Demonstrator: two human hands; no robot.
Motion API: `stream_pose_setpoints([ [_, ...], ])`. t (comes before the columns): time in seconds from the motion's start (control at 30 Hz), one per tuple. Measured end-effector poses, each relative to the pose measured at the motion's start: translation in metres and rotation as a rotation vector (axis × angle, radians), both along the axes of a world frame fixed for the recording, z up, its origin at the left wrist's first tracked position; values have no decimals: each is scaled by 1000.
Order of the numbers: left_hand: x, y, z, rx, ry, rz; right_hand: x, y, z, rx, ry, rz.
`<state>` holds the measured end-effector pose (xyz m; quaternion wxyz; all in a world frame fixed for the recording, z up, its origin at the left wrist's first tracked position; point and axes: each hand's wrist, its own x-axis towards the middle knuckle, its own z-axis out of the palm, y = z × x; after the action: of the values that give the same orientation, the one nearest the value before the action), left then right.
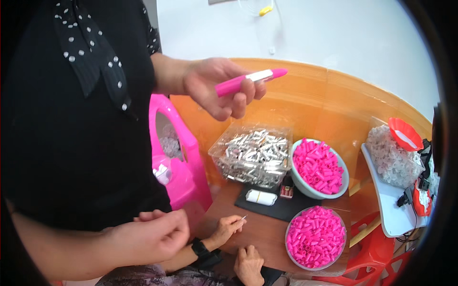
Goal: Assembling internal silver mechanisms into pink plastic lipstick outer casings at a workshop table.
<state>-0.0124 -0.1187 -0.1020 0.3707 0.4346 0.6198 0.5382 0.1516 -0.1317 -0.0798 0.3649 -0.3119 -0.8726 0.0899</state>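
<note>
Pin (244, 218): a thin, pale sliver pinched at the fingertips of the left hand, just above the brown table (264, 235), near the edge of the black mat; too small to tell more.
Left hand (228, 229): comes up from the lower edge with a dark watch (199, 248) on the wrist; thumb and forefinger are closed on the pin.
Right hand (248, 265): lies knuckles up on the table just below the left hand, fingers curled under; whether it holds anything cannot be told.
Other person: stands close on the left in a black top with a dotted scarf (90, 52).
Other person's upper hand (217, 88): raised over the table, gripping a pink pen (248, 80) with a white band, tip pointing right.
Other person's lower hand (152, 236): loosely closed at lower left, beside the watch.
Black mat (279, 209): lies on the table beyond the left hand, with a small white roll (261, 197) on it.
Clear tray (253, 155): behind the mat, heaped with silver metal tubes.
Grey bowl (318, 168): right of the tray, full of pink caps.
Clear bowl (315, 237): nearer, on the table's right side, also full of pink caps.
White board (389, 209): far right, carrying a heap of white pieces (391, 157) with a red scoop (404, 133) on top.
Pink plastic seat (183, 157): between the other person and the tray.
</note>
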Motion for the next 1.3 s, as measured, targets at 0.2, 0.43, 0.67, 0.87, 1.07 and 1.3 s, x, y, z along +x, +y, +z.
stream_pose_setpoints([
  [0.2, -2, 9, 22, 62, -17, -9, 4, -5, -4, -3, 16, -12],
  [0.43, 4, -1, 28, 98, -140, 9, 9, -11, -4, -19, -10, -33],
  [0.67, 15, -2, 53, 21, -586, -113, 20, 7, 17, -189, 364, 12],
  [0.87, 25, -14, 72, -28, -467, -236, 34, 4, 41, -193, 512, -49],
  [1.07, 57, -9, 79, -102, -495, -303, 65, -5, 45, -416, 580, -180],
  [1.3, 31, 18, 55, -62, -120, -346, 120, 11, 65, -86, 274, -414],
])
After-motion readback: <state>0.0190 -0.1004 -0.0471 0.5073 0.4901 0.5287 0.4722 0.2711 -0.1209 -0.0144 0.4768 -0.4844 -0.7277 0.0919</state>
